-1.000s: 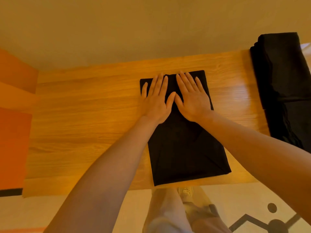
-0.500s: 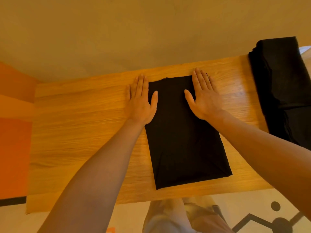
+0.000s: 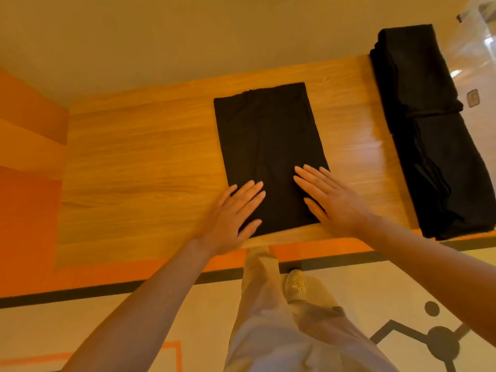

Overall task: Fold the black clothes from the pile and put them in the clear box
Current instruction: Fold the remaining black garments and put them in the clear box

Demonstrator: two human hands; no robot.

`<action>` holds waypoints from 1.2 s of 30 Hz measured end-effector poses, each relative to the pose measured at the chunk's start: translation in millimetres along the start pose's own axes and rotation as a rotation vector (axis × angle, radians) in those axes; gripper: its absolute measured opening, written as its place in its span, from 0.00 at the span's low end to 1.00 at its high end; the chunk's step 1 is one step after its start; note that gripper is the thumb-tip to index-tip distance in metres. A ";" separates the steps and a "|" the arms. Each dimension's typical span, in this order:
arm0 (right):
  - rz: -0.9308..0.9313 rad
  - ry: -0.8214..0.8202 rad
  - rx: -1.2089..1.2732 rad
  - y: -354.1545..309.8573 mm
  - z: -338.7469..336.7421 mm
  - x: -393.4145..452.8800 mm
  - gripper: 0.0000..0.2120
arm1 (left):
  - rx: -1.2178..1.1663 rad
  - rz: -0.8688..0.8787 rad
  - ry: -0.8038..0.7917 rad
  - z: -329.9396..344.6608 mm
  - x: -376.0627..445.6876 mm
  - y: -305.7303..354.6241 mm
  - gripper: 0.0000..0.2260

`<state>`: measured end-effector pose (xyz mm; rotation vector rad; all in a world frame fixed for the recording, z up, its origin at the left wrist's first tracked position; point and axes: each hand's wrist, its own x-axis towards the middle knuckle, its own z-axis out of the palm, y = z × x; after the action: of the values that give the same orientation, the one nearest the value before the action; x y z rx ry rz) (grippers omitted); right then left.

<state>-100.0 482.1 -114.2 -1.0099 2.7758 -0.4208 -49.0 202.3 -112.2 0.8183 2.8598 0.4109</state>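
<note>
A black garment (image 3: 271,154), folded into a long rectangle, lies flat on the worktop (image 3: 139,157). Both hands rest open on its near end, fingers straight and spread: the left hand (image 3: 233,213) at the near-left corner, the right hand (image 3: 330,197) at the near-right, apart from each other. A stack (image 3: 429,130) of black clothes sits at the worktop's right end, with the clear box (image 3: 477,49) just beyond it. The next fold looks the likely trouble: if one corner lifts ahead of the other, the layers may skew and the edges stop matching. The near edge lies close to the worktop's rim, so a pull toward the person could drag it off.
</note>
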 end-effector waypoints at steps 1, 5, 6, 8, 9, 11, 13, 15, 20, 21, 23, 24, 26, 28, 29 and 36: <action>-0.003 -0.004 0.004 -2.8 2.8 -12.3 0.24 | -0.001 -0.001 -0.010 4.1 -10.6 6.7 0.26; 0.004 -0.005 0.010 -10.3 5.7 -45.4 0.26 | 0.070 -0.037 -0.034 13.6 -38.1 24.5 0.32; -0.008 -0.008 0.001 -12.0 6.8 -51.1 0.27 | 0.116 -0.046 -0.034 16.0 -42.4 27.5 0.33; -0.041 -0.024 -0.038 -13.2 9.8 -60.2 0.31 | 0.207 -0.059 0.000 21.4 -49.1 32.6 0.33; -0.052 -0.029 -0.068 -13.4 11.6 -63.6 0.33 | 0.241 -0.062 0.039 24.4 -52.2 34.9 0.32; -0.069 -0.020 -0.143 -14.2 14.2 -69.2 0.36 | 0.298 -0.061 0.114 28.8 -57.3 41.4 0.31; -0.080 0.022 -0.162 -13.5 15.1 -71.8 0.37 | 0.325 -0.045 0.184 31.3 -61.6 45.9 0.29; -0.102 0.066 -0.142 -14.1 14.4 -74.8 0.35 | 0.308 -0.014 0.249 30.9 -64.3 49.3 0.25; -0.109 0.118 0.088 -13.3 10.0 -87.4 0.28 | -0.074 -0.125 0.360 20.7 -67.9 57.3 0.14; -0.085 0.121 0.180 -13.4 6.9 -90.3 0.26 | -0.172 -0.195 0.374 18.5 -69.8 60.1 0.13; -0.005 0.142 0.358 -13.8 0.2 -96.4 0.22 | -0.372 -0.352 0.392 12.5 -73.3 68.3 0.12; 0.050 0.156 0.431 -15.8 -4.1 -99.0 0.21 | -0.469 -0.438 0.394 8.7 -74.5 72.9 0.12; 0.177 0.194 0.572 -21.3 -12.9 -101.8 0.19 | -0.632 -0.594 0.411 0.2 -75.2 81.2 0.10; 0.289 0.233 0.745 -26.9 -23.6 -100.0 0.14 | -0.751 -0.703 0.448 -8.1 -72.8 86.2 0.09; 0.330 0.249 0.832 -28.6 -28.9 -97.0 0.11 | -0.791 -0.733 0.460 -11.9 -70.1 86.2 0.08; 0.602 0.299 1.049 -18.3 -54.1 -44.9 0.08 | -0.800 -0.724 0.495 -39.3 -18.2 52.7 0.09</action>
<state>-67.9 509.0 -54.9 0.1325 2.2839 -1.7187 -15.5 226.8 -58.1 -0.4973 2.6805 1.6210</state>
